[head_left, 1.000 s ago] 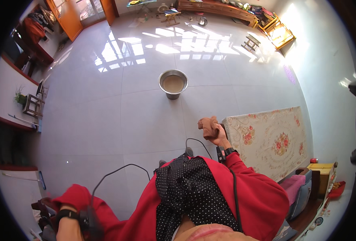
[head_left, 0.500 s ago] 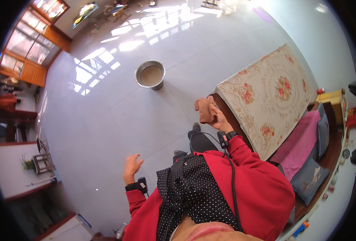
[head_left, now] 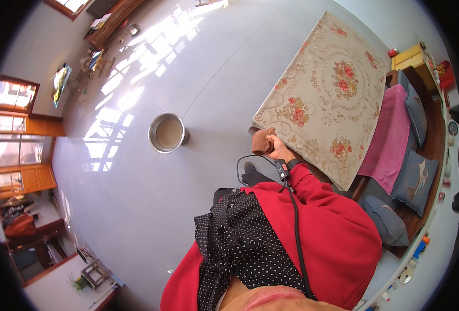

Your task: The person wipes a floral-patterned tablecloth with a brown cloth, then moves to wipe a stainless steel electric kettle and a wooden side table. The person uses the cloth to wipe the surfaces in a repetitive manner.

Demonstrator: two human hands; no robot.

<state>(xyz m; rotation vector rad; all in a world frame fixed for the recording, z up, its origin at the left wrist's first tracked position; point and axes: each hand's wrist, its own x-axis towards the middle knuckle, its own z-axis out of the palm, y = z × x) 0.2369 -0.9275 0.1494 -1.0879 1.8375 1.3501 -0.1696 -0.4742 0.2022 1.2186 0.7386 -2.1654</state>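
Note:
A folded brown cloth (head_left: 262,141) is gripped in my right hand (head_left: 279,149), beside the near left corner of a table. Over that table lies a cream tablecloth (head_left: 317,78) with red flower patterns. On the grey tiled floor, ahead and to the left of the cloth, stands a metal bucket (head_left: 152,136) with murky, light brown liquid (head_left: 169,133) in it. My left hand is out of sight; only the red upper sleeve (head_left: 180,282) shows on that side.
Right of the table, a wooden sofa (head_left: 432,150) holds blue-grey cushions (head_left: 417,179) and a pink cloth (head_left: 387,137). A yellow cabinet (head_left: 406,58) stands past it. At lower left are a small stool (head_left: 96,274) and a plant (head_left: 79,282). A black cable (head_left: 295,223) runs along my right arm.
My view has turned to the right, and I stand closer to the table. The brown cloth stays in my right hand, now by the table's corner. My left hand has gone out of view.

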